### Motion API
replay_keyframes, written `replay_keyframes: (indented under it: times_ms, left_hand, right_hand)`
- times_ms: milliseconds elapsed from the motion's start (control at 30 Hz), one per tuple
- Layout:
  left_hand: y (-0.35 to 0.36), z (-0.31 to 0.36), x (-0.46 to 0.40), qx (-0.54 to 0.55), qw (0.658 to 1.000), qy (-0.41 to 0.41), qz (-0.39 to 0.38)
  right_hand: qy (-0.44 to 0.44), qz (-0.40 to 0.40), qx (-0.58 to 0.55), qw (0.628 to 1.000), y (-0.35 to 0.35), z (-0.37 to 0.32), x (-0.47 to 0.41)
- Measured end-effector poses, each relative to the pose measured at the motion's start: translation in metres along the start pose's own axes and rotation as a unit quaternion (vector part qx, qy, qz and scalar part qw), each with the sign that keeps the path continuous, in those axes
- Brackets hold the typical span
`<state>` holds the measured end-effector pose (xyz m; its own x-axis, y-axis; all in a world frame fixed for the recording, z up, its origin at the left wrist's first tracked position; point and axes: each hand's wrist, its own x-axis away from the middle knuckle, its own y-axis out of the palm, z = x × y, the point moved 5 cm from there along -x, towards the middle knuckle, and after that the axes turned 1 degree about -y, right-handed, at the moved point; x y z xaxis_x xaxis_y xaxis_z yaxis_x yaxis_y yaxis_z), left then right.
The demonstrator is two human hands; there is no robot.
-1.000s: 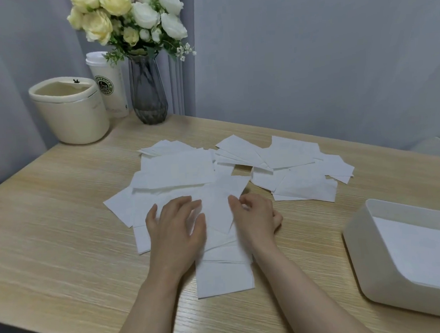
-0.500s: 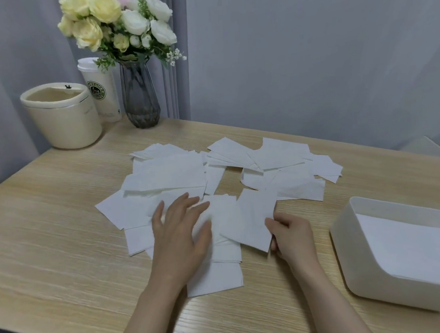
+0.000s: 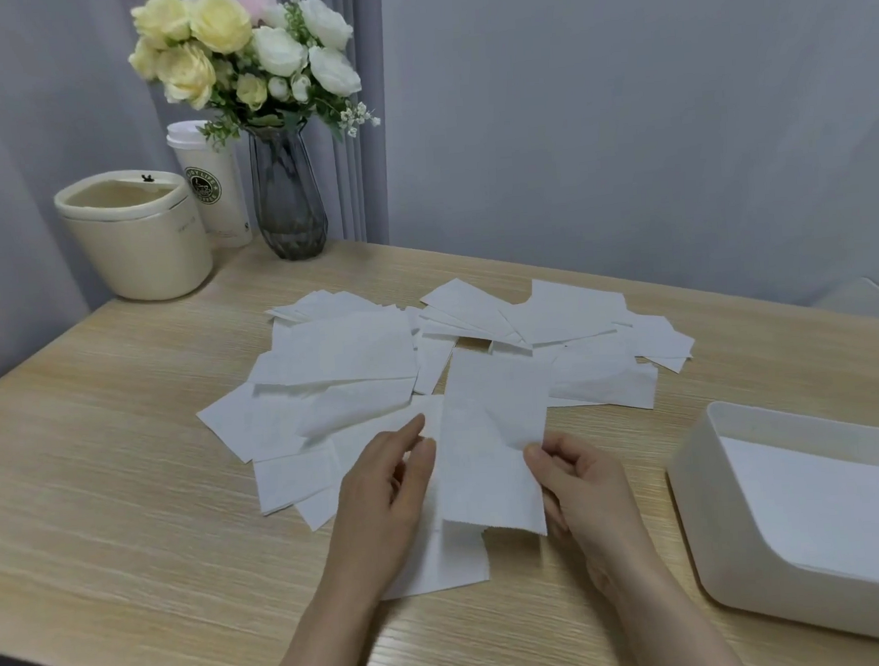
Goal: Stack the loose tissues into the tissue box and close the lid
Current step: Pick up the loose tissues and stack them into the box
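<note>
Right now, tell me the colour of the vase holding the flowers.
Smoky grey, see-through glass vase, ribbed and faceted; the head view shows it.

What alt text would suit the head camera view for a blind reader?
Two hands lift one tissue above scattered loose tissues on a wooden table; the right hand pinches it, the left hand touches it. An open tissue box sits right.

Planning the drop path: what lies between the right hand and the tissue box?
Only bare tabletop shows between the right hand and the tissue box in the head view.
</note>
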<state>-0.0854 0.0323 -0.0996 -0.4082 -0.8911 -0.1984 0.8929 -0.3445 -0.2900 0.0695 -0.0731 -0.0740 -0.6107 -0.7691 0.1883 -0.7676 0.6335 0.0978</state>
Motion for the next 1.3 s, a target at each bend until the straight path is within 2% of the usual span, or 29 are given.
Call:
replay_keyframes:
  times_ms: [133,300,433,533,633,800,1133,1300]
  left_hand:
    - [-0.001,-0.003,0.002,0.128,0.989,-0.062,-0.031]
    - [-0.004,-0.008,0.004,0.212,0.967,-0.136,-0.027]
    - [-0.008,-0.013,0.002,0.246,0.956,-0.161,0.001]
    - [-0.013,-0.017,0.001,0.246,0.953,-0.171,0.042]
    - [-0.016,-0.022,-0.001,0.239,0.952,-0.178,0.073]
    - [-0.021,-0.028,-0.003,0.218,0.952,-0.184,0.112]
    - [-0.023,-0.027,-0.005,0.184,0.959,-0.168,0.135]
    - [-0.025,-0.029,-0.004,0.175,0.961,-0.156,0.146]
  right_hand:
    - [-0.005,-0.032,0.056,0.998,0.014,0.01,-0.002]
    - [-0.012,-0.062,0.074,0.995,0.031,0.018,-0.001]
    - [-0.036,-0.027,0.098,0.994,0.029,0.019,-0.009]
    - [-0.067,0.052,0.151,0.985,0.011,0.015,-0.021]
    - [-0.054,0.079,0.14,0.986,-0.002,0.02,-0.032]
    - [-0.021,0.05,0.158,0.986,-0.005,0.028,-0.043]
    - [0.005,-0.001,0.203,0.979,0.018,0.031,-0.051]
    - [-0.022,0.033,0.217,0.975,0.008,0.028,-0.042]
